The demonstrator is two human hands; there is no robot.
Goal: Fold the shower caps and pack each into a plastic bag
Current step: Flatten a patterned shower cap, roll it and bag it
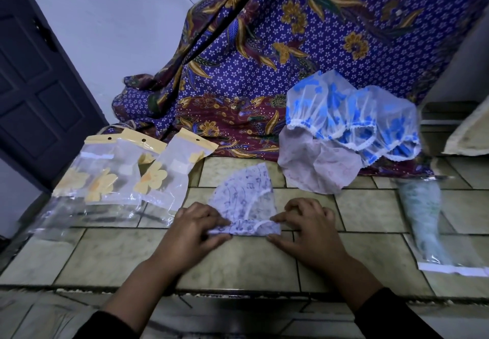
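While the left hand (193,230) and right hand (309,227) pinched the purple-printed shower cap (242,193), the folding step was under way.

Head view: each hand gripped one end of the cap's rolled near edge, the rest fanned out on the tiled ledge (238,262). Empty flower-print plastic bags (119,174) lay beyond the left hand; unfolded blue-flowered caps (352,116) sat beyond the right, a filled bag (423,222) to its right. Next, the roll likely needed tightening before a reach left for a bag.
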